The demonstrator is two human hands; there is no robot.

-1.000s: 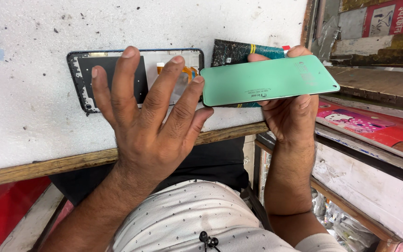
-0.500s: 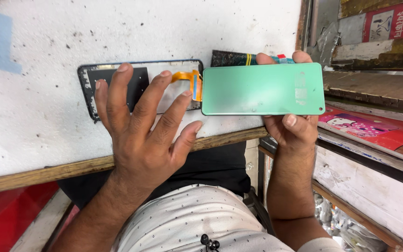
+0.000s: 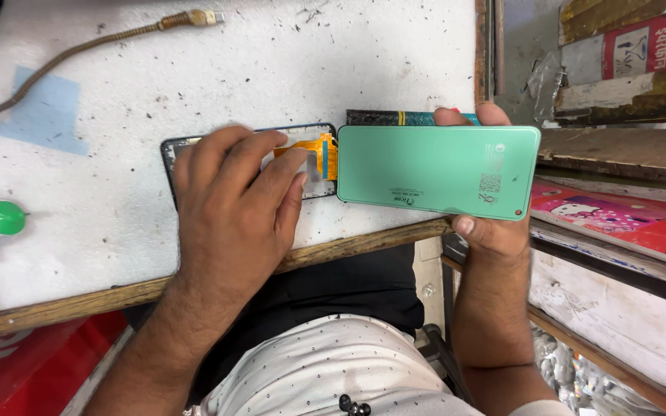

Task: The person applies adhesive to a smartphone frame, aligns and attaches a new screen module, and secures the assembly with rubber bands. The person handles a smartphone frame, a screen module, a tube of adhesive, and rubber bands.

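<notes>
Two hands are working: right hand (image 3: 487,227) is clamping the green back cover (image 3: 437,171), long axis sideways; left hand (image 3: 233,204) is pressing spread fingers on the phone frame (image 3: 317,166) just left.

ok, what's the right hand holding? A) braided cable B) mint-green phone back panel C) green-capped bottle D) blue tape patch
B: the right hand pinches the mint-green back panel by its long edges, thumb on top and fingers below, off the table's right edge. The left hand rests flat on the black phone frame with the orange flex on the white table.
</notes>
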